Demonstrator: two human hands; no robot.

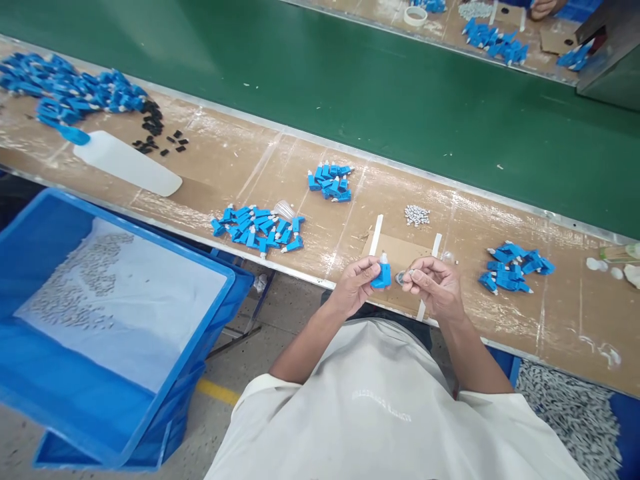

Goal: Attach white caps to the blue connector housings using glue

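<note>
Near the front edge of the workbench, my left hand point(357, 283) pinches a small blue plastic part point(382, 275) with a whitish tip pointing up. Just right of it, my right hand point(436, 285) has its thumb and fingers pressed together; what they hold, if anything, is too small to make out. A small round greyish item point(399, 277) shows beside the right fingertips. Beyond my hands lies a cardboard piece point(400, 248) between two white strips. Past it sits a little pile of small grey-white pieces point(417, 215).
Blue parts lie in piles at the left point(260, 228), middle point(330, 181) and right point(515, 267). A white scoop point(127, 163) rests near black pieces point(153, 119). Blue crates point(225, 293) stand below left. Behind runs a green conveyor belt point(320, 80); across it, a person's hand point(543, 8) shows.
</note>
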